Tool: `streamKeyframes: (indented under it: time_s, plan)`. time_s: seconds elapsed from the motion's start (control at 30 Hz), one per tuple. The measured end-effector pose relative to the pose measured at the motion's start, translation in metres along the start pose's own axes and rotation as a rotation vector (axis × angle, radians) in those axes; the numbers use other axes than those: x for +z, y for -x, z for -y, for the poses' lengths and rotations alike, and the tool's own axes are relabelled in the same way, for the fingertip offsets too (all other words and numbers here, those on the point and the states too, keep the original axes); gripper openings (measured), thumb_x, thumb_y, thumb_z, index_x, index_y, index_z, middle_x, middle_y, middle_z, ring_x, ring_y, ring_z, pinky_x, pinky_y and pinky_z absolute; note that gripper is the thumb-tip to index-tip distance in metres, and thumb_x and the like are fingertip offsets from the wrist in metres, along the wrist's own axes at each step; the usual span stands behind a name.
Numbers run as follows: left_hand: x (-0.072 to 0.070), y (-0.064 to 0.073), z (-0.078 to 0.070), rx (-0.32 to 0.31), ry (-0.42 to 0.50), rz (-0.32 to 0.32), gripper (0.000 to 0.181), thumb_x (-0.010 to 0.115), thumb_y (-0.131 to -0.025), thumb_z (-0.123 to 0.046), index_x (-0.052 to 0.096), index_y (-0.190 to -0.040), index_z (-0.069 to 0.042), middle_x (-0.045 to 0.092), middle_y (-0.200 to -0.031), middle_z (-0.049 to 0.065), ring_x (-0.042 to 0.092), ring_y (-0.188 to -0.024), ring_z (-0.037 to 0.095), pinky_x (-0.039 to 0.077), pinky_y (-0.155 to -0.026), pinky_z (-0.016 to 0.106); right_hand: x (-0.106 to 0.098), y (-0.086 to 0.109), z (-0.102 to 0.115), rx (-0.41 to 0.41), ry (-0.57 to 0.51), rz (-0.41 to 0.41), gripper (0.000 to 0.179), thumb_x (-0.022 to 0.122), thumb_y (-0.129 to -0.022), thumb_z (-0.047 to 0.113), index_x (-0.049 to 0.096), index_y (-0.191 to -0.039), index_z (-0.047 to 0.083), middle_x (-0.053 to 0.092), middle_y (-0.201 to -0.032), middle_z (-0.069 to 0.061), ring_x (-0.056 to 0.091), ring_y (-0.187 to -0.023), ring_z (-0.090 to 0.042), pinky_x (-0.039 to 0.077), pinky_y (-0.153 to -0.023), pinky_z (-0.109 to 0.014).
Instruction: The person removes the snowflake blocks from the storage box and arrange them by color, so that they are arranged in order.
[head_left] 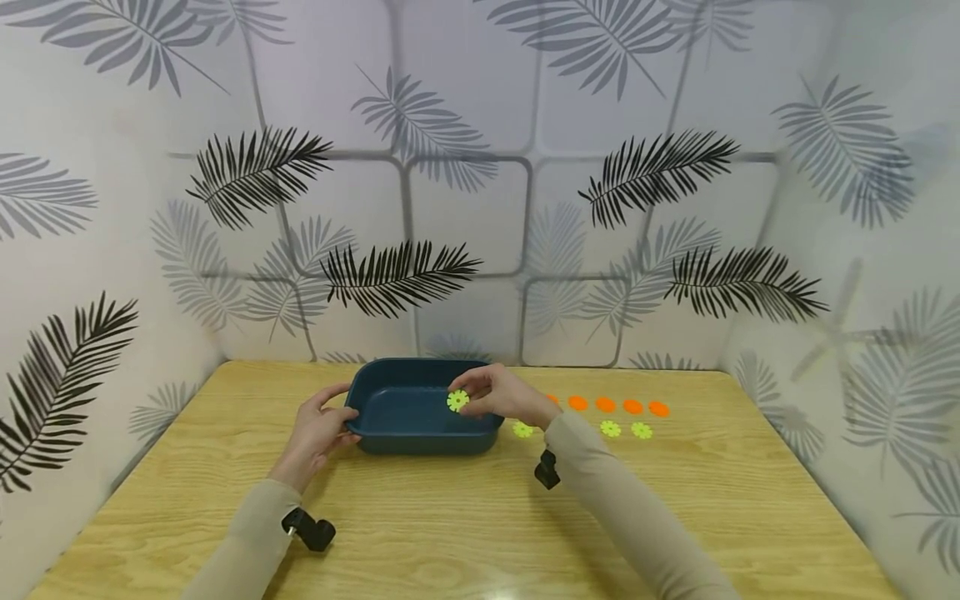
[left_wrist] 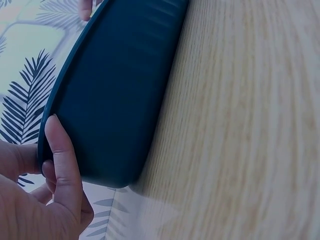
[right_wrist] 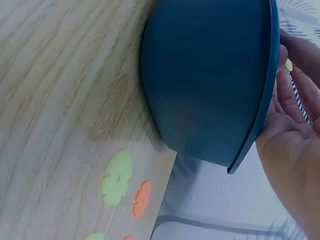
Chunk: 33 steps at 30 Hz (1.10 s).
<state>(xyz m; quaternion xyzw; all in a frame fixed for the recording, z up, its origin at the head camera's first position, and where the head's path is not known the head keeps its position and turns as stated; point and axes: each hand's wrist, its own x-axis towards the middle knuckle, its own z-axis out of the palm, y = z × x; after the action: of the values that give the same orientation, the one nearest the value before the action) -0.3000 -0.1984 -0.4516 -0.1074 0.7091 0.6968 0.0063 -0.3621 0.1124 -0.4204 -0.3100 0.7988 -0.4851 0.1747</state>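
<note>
A dark blue plastic basin (head_left: 427,444) stands on the wooden table. My left hand (head_left: 315,429) grips its left rim, thumb inside and fingers outside; the left wrist view shows these fingers (left_wrist: 65,165) against the wall. Above the basin's right part, my right hand (head_left: 495,393) pinches a yellow-green notched disc (head_left: 458,401) between thumb and fingers. In the right wrist view the basin's outer wall (right_wrist: 210,90) hides most of that disc, and only a sliver shows between the fingers.
Right of the basin, several orange discs (head_left: 605,404) lie in a row at the back. In front of them are yellow-green discs (head_left: 611,428), one partly beside the basin's corner. A patterned wall (head_left: 465,325) rises behind the table (head_left: 450,525).
</note>
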Motion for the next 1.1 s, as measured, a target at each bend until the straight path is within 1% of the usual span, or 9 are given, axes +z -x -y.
streamKeyframes:
  time_s: [0.27, 0.37, 0.5, 0.6, 0.67, 0.73, 0.87, 0.97, 1.1]
  plan:
    - [0.0, 0.001, 0.0, -0.003, 0.004, 0.004, 0.056, 0.053, -0.095, 0.0, 0.041, -0.149, -0.012, 0.061, -0.083, 0.007, 0.063, -0.057, 0.012, 0.057, -0.055, 0.024, -0.005, 0.007, 0.0, -0.021, -0.036, -0.029, 0.039, 0.07, -0.089, 0.004, 0.062, -0.128, 0.0, 0.065, -0.094, -0.005, 0.064, -0.08, -0.028, 0.056, -0.068, -0.031]
    - [0.0, 0.002, 0.0, -0.006, 0.007, 0.008, 0.057, 0.053, -0.095, 0.0, 0.04, -0.149, -0.012, 0.062, -0.084, 0.008, 0.063, -0.059, 0.012, 0.057, -0.055, 0.024, -0.009, 0.012, -0.003, -0.019, -0.043, -0.052, 0.038, 0.071, -0.089, 0.005, 0.063, -0.126, 0.002, 0.065, -0.096, -0.005, 0.064, -0.081, -0.025, 0.057, -0.069, -0.032]
    - [-0.001, 0.002, 0.0, -0.007, 0.009, 0.011, 0.057, 0.054, -0.096, -0.001, 0.04, -0.15, -0.013, 0.062, -0.086, 0.01, 0.063, -0.058, 0.012, 0.057, -0.055, 0.024, -0.017, 0.023, -0.008, 0.004, -0.05, -0.084, 0.039, 0.072, -0.088, 0.006, 0.064, -0.126, 0.004, 0.063, -0.099, -0.005, 0.064, -0.084, -0.024, 0.058, -0.075, -0.043]
    - [-0.001, 0.001, -0.001, -0.003, 0.01, 0.008, 0.057, 0.054, -0.096, -0.001, 0.04, -0.149, -0.013, 0.061, -0.086, 0.011, 0.062, -0.056, 0.012, 0.057, -0.055, 0.024, -0.024, 0.032, -0.011, 0.016, -0.07, -0.089, 0.042, 0.072, -0.088, 0.007, 0.062, -0.128, 0.001, 0.063, -0.098, -0.006, 0.062, -0.089, -0.037, 0.054, -0.081, -0.056]
    - [-0.001, 0.001, -0.001, -0.002, 0.008, 0.007, 0.056, 0.054, -0.096, -0.001, 0.041, -0.149, -0.013, 0.062, -0.085, 0.011, 0.062, -0.056, 0.012, 0.057, -0.056, 0.024, -0.028, 0.039, -0.014, 0.023, -0.079, -0.095, 0.043, 0.073, -0.088, 0.008, 0.061, -0.128, 0.0, 0.063, -0.098, -0.007, 0.061, -0.088, -0.039, 0.053, -0.082, -0.059]
    - [-0.001, 0.001, -0.001, -0.004, 0.009, 0.009, 0.056, 0.054, -0.096, -0.001, 0.041, -0.149, -0.013, 0.062, -0.085, 0.01, 0.062, -0.057, 0.012, 0.058, -0.056, 0.025, -0.032, 0.046, -0.017, 0.036, -0.089, -0.106, 0.044, 0.073, -0.087, 0.008, 0.061, -0.128, 0.0, 0.062, -0.098, -0.007, 0.062, -0.086, -0.036, 0.053, -0.082, -0.059]
    - [-0.001, 0.001, -0.002, -0.008, -0.003, 0.003, 0.056, 0.054, -0.096, -0.001, 0.041, -0.149, -0.014, 0.063, -0.084, 0.01, 0.062, -0.056, 0.011, 0.058, -0.057, 0.025, -0.041, 0.059, -0.027, 0.055, -0.107, -0.14, 0.046, 0.075, -0.086, 0.01, 0.061, -0.129, 0.001, 0.061, -0.103, -0.006, 0.062, -0.083, -0.016, 0.056, -0.08, -0.049]
    - [-0.001, 0.002, -0.003, -0.005, -0.011, -0.006, 0.055, 0.054, -0.096, -0.001, 0.042, -0.148, -0.013, 0.063, -0.084, 0.011, 0.062, -0.055, 0.011, 0.057, -0.056, 0.024, -0.047, 0.068, -0.032, 0.052, -0.13, -0.159, 0.047, 0.075, -0.086, 0.009, 0.06, -0.129, 0.001, 0.061, -0.108, -0.007, 0.061, -0.083, -0.013, 0.056, -0.08, -0.047]
    - [0.0, 0.002, -0.002, -0.006, -0.019, 0.001, 0.056, 0.053, -0.096, -0.001, 0.041, -0.149, -0.013, 0.062, -0.088, 0.013, 0.062, -0.056, 0.011, 0.057, -0.056, 0.025, -0.055, 0.081, -0.038, 0.092, -0.125, -0.172, 0.044, 0.075, -0.086, 0.009, 0.061, -0.128, 0.004, 0.061, -0.11, -0.008, 0.063, -0.085, -0.015, 0.056, -0.083, -0.049]
